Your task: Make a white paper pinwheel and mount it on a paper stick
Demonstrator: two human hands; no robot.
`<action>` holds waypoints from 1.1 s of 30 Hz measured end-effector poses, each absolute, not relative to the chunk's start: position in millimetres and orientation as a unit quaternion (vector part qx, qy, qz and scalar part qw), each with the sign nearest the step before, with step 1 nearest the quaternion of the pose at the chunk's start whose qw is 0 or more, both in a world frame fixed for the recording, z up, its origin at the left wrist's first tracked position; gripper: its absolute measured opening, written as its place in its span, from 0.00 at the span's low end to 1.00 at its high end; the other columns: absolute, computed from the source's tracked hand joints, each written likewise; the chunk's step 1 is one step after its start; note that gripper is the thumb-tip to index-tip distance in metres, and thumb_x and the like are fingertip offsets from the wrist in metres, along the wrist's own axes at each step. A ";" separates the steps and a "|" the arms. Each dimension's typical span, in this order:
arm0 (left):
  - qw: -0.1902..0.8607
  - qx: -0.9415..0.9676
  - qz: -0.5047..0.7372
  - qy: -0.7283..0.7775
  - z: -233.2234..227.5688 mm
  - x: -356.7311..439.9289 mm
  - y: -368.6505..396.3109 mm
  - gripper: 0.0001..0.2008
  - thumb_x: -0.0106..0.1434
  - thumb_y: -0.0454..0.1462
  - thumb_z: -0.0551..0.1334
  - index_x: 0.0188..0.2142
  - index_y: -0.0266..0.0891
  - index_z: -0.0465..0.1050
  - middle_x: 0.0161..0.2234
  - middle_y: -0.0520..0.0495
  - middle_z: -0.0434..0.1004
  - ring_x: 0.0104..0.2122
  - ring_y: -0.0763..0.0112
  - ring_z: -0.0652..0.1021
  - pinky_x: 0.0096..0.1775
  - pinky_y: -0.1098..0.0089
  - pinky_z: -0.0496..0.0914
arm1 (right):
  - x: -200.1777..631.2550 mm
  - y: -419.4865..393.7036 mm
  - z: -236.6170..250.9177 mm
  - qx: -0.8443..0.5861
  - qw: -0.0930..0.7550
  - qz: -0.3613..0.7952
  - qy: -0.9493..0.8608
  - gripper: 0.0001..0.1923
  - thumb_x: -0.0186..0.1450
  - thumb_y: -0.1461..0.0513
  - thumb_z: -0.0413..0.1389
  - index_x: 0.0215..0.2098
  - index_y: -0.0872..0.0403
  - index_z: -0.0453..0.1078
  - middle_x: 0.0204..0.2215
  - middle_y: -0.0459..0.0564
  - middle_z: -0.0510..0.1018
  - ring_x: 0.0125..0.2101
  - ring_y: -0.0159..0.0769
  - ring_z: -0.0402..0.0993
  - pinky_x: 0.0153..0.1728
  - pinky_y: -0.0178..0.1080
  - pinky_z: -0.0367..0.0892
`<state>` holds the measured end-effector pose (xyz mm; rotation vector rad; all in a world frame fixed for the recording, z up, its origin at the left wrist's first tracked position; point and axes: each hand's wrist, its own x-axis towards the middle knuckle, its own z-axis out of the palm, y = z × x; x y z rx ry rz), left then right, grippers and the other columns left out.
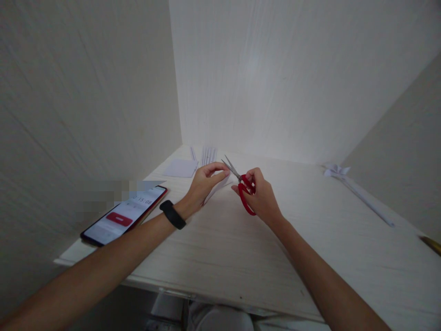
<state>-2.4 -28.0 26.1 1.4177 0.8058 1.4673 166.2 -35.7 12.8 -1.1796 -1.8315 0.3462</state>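
My right hand (pixel 260 193) grips a pair of scissors (pixel 246 196) by its red handles. The metal blades are slightly apart and point up and left, close to my left fingertips. In my left hand (pixel 206 181), thumb and fingers pinch a white piece of paper (pixel 216 189), part of which hangs below the hand. Whether the blades touch the paper, I cannot tell. Behind the left hand lie several narrow paper strips (pixel 208 155) and a flat white sheet of paper (pixel 179 168).
A phone (pixel 126 216) with a lit screen lies at the left edge of the white table (pixel 220 257). At the right, a rolled paper stick with a folded paper top (pixel 365 197) rests near the wall. A gold-coloured object (pixel 431 245) shows at the far right. Walls enclose the table.
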 end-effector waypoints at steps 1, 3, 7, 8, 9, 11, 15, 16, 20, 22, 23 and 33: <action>0.458 0.575 0.594 0.326 25.8 -2.4 -27.9 0.07 0.53 0.39 0.66 0.28 0.37 0.73 0.31 0.49 0.75 0.33 0.71 0.73 0.36 0.71 0.66 | 166.2 -35.8 12.8 -0.478 0.451 0.139 -0.741 0.17 0.56 0.55 0.58 0.34 0.51 0.54 0.27 0.45 0.71 0.26 0.32 0.66 0.28 0.35 0.60; 0.459 0.574 0.593 0.328 25.3 -2.3 -28.0 0.07 0.53 0.39 0.66 0.28 0.37 0.73 0.30 0.49 0.75 0.33 0.71 0.73 0.36 0.71 0.66 | 166.0 -36.0 12.6 -0.480 0.450 0.136 -0.741 0.17 0.56 0.55 0.58 0.34 0.51 0.54 0.28 0.45 0.71 0.26 0.32 0.66 0.28 0.35 0.60; 0.460 0.575 0.592 0.327 24.8 -2.0 -28.6 0.08 0.53 0.40 0.66 0.29 0.37 0.74 0.30 0.49 0.75 0.33 0.71 0.73 0.36 0.71 0.66 | 165.7 -36.7 12.9 -0.482 0.454 0.132 -0.738 0.17 0.55 0.56 0.59 0.34 0.51 0.54 0.27 0.45 0.71 0.26 0.32 0.66 0.28 0.35 0.60; 0.460 0.575 0.592 0.326 25.0 -1.9 -28.9 0.08 0.53 0.40 0.66 0.29 0.37 0.74 0.31 0.49 0.75 0.33 0.71 0.73 0.35 0.71 0.66 | 165.7 -37.0 13.2 -0.482 0.454 0.132 -0.737 0.17 0.56 0.56 0.59 0.34 0.51 0.54 0.27 0.45 0.71 0.26 0.32 0.66 0.29 0.35 0.60; 0.461 0.575 0.593 0.326 25.3 -1.8 -29.2 0.08 0.53 0.40 0.66 0.29 0.37 0.73 0.31 0.49 0.75 0.33 0.71 0.73 0.35 0.71 0.66 | 165.6 -37.4 13.7 -0.482 0.454 0.133 -0.737 0.17 0.56 0.56 0.58 0.34 0.51 0.54 0.28 0.45 0.71 0.26 0.32 0.66 0.29 0.35 0.60; 0.462 0.572 0.595 0.325 26.4 -1.7 -29.7 0.08 0.53 0.39 0.66 0.29 0.37 0.73 0.31 0.49 0.75 0.33 0.72 0.73 0.35 0.72 0.66 | 165.5 -38.3 14.7 -0.481 0.456 0.130 -0.737 0.17 0.56 0.56 0.58 0.34 0.51 0.54 0.28 0.46 0.71 0.27 0.33 0.66 0.29 0.35 0.60; 0.462 0.564 0.597 0.335 28.0 -1.8 -29.9 0.07 0.53 0.39 0.65 0.28 0.36 0.73 0.31 0.49 0.75 0.32 0.72 0.73 0.35 0.72 0.66 | 165.1 -39.5 15.3 -0.481 0.463 0.123 -0.734 0.17 0.56 0.55 0.58 0.34 0.51 0.54 0.28 0.46 0.71 0.26 0.32 0.66 0.28 0.35 0.60; 0.463 0.561 0.597 0.337 27.9 -1.9 -29.6 0.08 0.53 0.39 0.65 0.28 0.36 0.73 0.31 0.49 0.75 0.32 0.72 0.73 0.34 0.72 0.66 | 165.1 -39.4 14.9 -0.480 0.462 0.121 -0.736 0.17 0.56 0.55 0.58 0.34 0.51 0.54 0.28 0.46 0.71 0.26 0.32 0.66 0.28 0.35 0.60; 0.484 0.554 0.594 0.325 25.9 -1.7 -27.5 0.09 0.52 0.40 0.66 0.30 0.36 0.73 0.31 0.49 0.75 0.31 0.73 0.73 0.34 0.72 0.66 | 165.4 -38.1 12.3 -0.478 0.452 0.114 -0.745 0.17 0.57 0.55 0.58 0.34 0.51 0.54 0.28 0.46 0.70 0.26 0.32 0.65 0.28 0.35 0.59; 0.491 0.553 0.593 0.320 25.2 -1.3 -27.1 0.10 0.52 0.40 0.66 0.30 0.36 0.73 0.32 0.49 0.76 0.30 0.73 0.73 0.34 0.72 0.66 | 166.0 -37.3 11.4 -0.482 0.445 0.103 -0.747 0.17 0.57 0.54 0.58 0.34 0.51 0.54 0.28 0.46 0.70 0.26 0.32 0.64 0.28 0.35 0.59; 0.494 0.551 0.593 0.317 25.1 -1.2 -27.2 0.10 0.52 0.40 0.66 0.31 0.36 0.74 0.32 0.49 0.76 0.30 0.73 0.73 0.34 0.72 0.66 | 166.4 -37.1 11.2 -0.484 0.442 0.094 -0.750 0.17 0.57 0.53 0.58 0.34 0.51 0.54 0.29 0.47 0.71 0.27 0.33 0.64 0.28 0.36 0.59; 0.518 0.539 0.591 0.304 26.5 -0.9 -29.0 0.08 0.52 0.39 0.66 0.30 0.37 0.73 0.29 0.51 0.75 0.29 0.74 0.73 0.34 0.73 0.66 | 166.6 -38.1 12.1 -0.501 0.404 0.026 -0.765 0.14 0.58 0.56 0.56 0.34 0.51 0.55 0.30 0.48 0.70 0.28 0.34 0.63 0.28 0.36 0.56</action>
